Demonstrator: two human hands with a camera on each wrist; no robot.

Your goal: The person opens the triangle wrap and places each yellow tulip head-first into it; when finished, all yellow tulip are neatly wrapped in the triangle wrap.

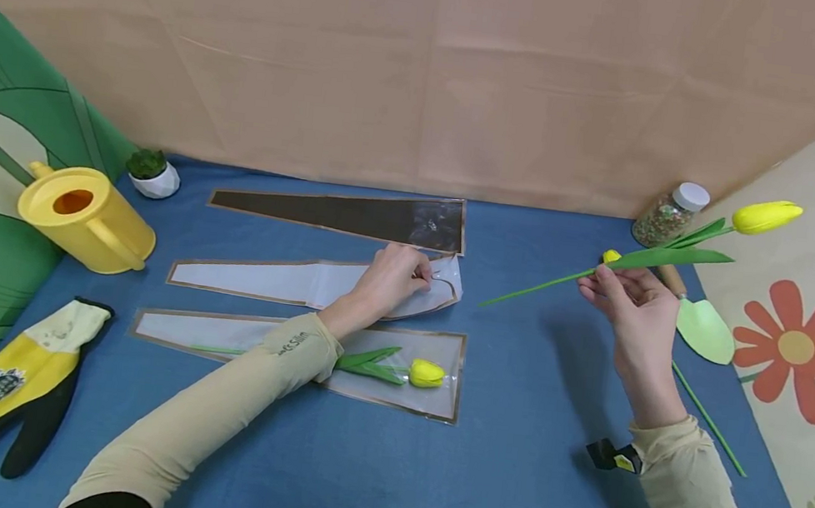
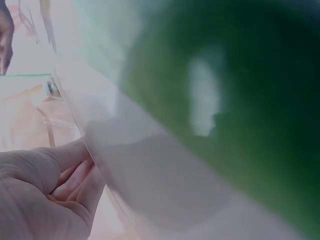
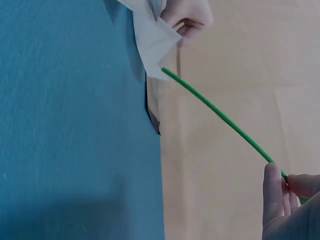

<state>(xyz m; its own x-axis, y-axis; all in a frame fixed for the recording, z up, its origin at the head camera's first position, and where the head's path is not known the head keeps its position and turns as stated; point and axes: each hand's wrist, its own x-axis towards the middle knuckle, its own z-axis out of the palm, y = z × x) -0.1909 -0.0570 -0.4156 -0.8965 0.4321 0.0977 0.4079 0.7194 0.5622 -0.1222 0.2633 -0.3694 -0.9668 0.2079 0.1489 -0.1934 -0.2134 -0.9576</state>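
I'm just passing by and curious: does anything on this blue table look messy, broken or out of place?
Nothing looks spilled or broken. The only oddity is the middle sleeve: its wide end is lifted and curled where the left hand pinches it, while the other sleeves lie flat. The right hand holds a yellow tulip in the air.

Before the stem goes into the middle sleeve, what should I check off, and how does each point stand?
1. Right hand pinches the tulip stem: ok.
2. Left hand grips the wide end of the middle sleeve: ok.
3. Sleeve mouth lifted open: cannot tell; the wrist view is blurred.
4. Stem tip points toward the mouth: ok, it aims left at it.
5. Stem tip inside the sleeve: not ok, it is short of it in the head view.
6. Near sleeve already holds a tulip: ok.
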